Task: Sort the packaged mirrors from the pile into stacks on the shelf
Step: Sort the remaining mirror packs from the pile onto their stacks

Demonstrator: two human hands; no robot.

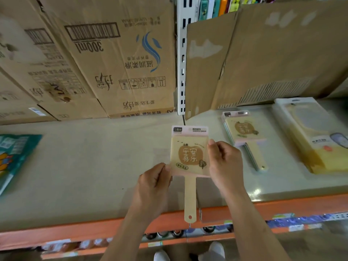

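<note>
"Head view: what do the hands have?"

"One packaged mirror (189,155) between them. The left hand (153,187) pinches the lower left corner of its card. The right hand (224,162) grips the right edge, thumb on the front. Both are closed on it, neither spread."

"And it sits where?"

"Over the shelf (94,166), near the front, held facing the camera. Whether it touches the surface I can't tell. Its handle (189,196) points back at the person and hangs past the orange shelf lip (94,228). The printed head points away, towards the cardboard boxes (113,63)."

"Where does it belong?"

"By my reading, on the stack of matching mirrors (243,132). It has the same print and lies on the shelf to the right and somewhat further back. It is near the right hand and well apart from the left."

"Do the axes agree?"

"Nearly. The stack's handles also point towards the person, tilted a little to the right. So I'd expect a slide right and back with a slight turn, no flip."

"Which hand leads?"

"Probably the right, since it is nearer. The left would have to cross over."

"Anything beyond?"

"A stack of larger packages (308,140), just right of the matching one. That is a different sort, so overshooting would mix them."
</note>
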